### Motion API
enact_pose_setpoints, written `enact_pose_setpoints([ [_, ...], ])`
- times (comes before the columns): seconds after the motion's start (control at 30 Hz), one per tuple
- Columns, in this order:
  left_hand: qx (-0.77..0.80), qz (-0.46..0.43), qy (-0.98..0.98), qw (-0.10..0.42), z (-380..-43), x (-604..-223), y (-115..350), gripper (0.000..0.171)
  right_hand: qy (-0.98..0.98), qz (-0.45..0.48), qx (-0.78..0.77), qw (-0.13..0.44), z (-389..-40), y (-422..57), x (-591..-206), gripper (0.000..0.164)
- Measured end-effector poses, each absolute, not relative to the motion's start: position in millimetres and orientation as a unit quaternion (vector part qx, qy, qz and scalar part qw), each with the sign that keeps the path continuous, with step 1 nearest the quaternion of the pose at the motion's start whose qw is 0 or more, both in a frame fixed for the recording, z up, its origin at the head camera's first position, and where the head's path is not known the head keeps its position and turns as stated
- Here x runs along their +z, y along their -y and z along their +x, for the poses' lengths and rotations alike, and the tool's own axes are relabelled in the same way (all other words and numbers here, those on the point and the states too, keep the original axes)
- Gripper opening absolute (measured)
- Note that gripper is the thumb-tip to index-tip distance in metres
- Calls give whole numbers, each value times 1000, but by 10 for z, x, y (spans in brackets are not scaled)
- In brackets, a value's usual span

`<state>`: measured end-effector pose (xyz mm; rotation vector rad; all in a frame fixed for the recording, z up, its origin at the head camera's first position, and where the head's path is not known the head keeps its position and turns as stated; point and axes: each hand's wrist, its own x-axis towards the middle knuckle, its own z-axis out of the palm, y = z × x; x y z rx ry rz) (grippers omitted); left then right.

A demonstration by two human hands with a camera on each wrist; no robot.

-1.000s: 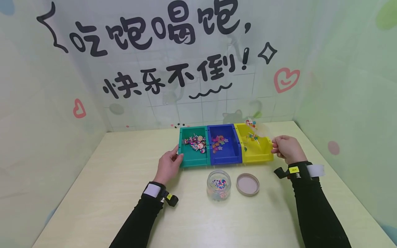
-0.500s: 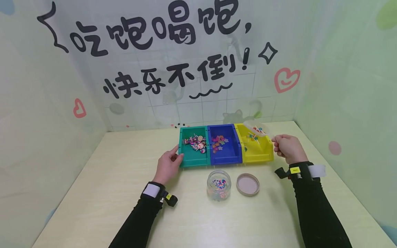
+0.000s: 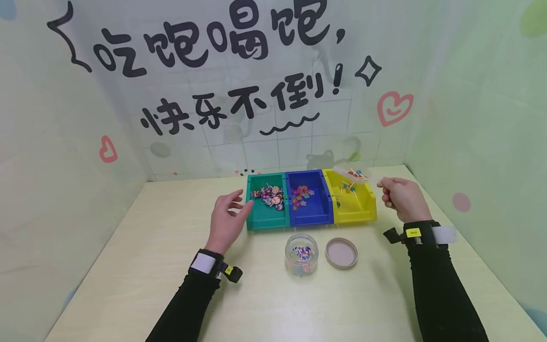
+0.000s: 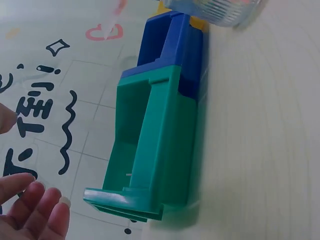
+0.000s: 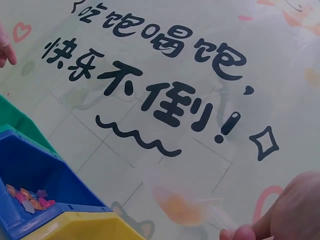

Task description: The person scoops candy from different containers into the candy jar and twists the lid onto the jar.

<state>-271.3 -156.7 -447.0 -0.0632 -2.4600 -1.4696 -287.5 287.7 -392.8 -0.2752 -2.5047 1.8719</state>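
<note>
My right hand (image 3: pixel 403 197) grips the handle of a translucent spoon (image 3: pixel 343 172) raised over the back of the yellow bin (image 3: pixel 367 211). In the spoon's bowl lie small white-stemmed pieces (image 3: pixel 357 175) with red and blue heads. Similar pieces (image 3: pixel 349 189) with greenish heads lie inside the yellow bin. Beside the green bin (image 3: pixel 268 221), my left hand (image 3: pixel 226 221) is lifted off the table, fingers loosely bent around nothing. Small striped candy-like pieces (image 3: pixel 271 195) fill part of that bin. The blue bin (image 3: pixel 320 211) between them holds translucent star-like pieces (image 3: pixel 301 194).
A clear jar (image 3: pixel 301 261) with colourful swirled pieces inside stands before the bins. To its right lies a round lid (image 3: pixel 341 253). Behind the bins rises a printed backdrop (image 3: pixel 239 152) with large lettering, and green-tinted panels flank the table (image 3: pixel 171 247).
My left hand has let go of the green bin and moved slightly left. Carrying the spoon, which now lies flatter, my right hand has shifted a little up and right.
</note>
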Motion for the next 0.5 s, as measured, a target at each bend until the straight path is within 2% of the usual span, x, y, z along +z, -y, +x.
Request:
enact_pose_setpoints([
  [0.33, -536, -98, 828, 133, -2586, -4343, 1415, 55, 785, -84, 613, 38, -2763, -2873, -3756, 42],
  [0.5, -537, -151, 824, 104, -2526, -4352, 1325, 57, 779, -75, 621, 42, -2731, -2850, -3705, 43],
])
